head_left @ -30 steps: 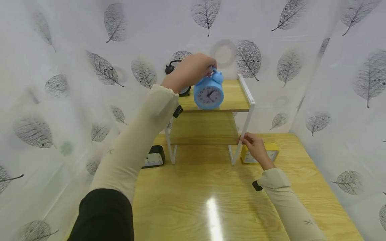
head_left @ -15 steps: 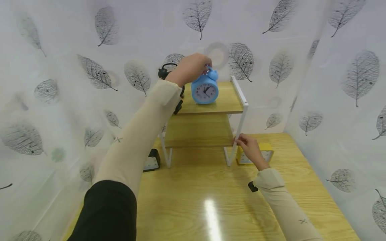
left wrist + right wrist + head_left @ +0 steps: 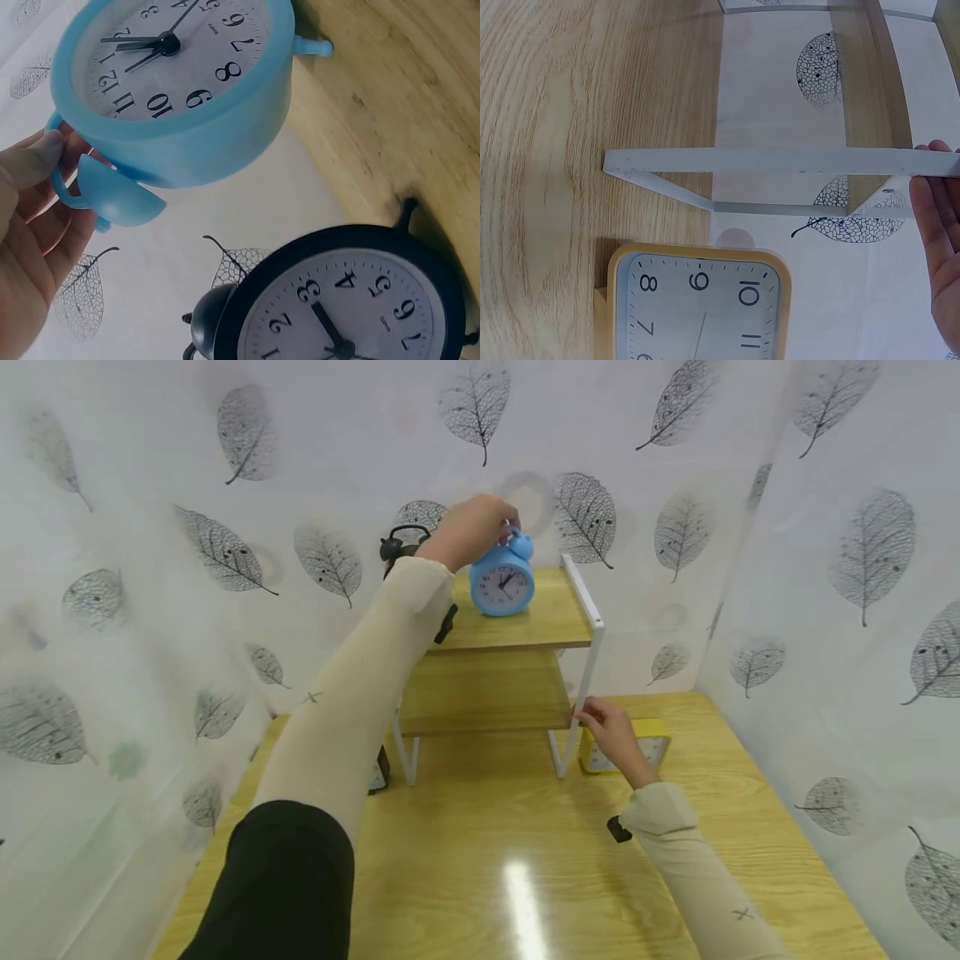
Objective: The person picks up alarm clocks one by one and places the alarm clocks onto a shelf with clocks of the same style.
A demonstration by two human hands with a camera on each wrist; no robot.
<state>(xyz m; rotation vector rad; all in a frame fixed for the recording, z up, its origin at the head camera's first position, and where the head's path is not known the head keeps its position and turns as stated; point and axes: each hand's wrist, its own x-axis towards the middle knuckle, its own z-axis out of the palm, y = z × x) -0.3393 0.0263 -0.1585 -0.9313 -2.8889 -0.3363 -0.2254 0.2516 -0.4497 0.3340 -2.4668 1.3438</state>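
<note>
From my remote seat I see white sheeting (image 3: 360, 435) printed with grey skeleton leaves on the far, left and right sides of a wood-grain table (image 3: 465, 843), which carries a bright streak of glare toward its near edge. On the table stands a two-tier shelf (image 3: 555, 622) with wooden boards and a white metal frame (image 3: 590, 664).

The blue twin-bell alarm clock (image 3: 502, 593) is directly below the left hand (image 3: 474, 529), over the upper board, upright with its dial facing me. I cannot tell whether its feet touch the wood. From the right hand (image 3: 613, 733) it lies well apart, higher, farther away and to the left.

I see the left hand gripping the clock's top handle (image 3: 58, 176), thumb on the near side and fingers behind. Its arm extends from the near left up to the shelf, slanting right. The right hand pinches the shelf's near right upright at about the lower board's level, its arm reaching in from the near right.

A black twin-bell alarm clock (image 3: 262, 292) stands on the upper board, just left of the blue one. On the table, a yellow square-faced clock (image 3: 651, 748) sits right of the shelf, partly behind the right hand, and a dark clock (image 3: 381, 772) shows to the left, mostly hidden by the left sleeve (image 3: 341, 714).
</note>
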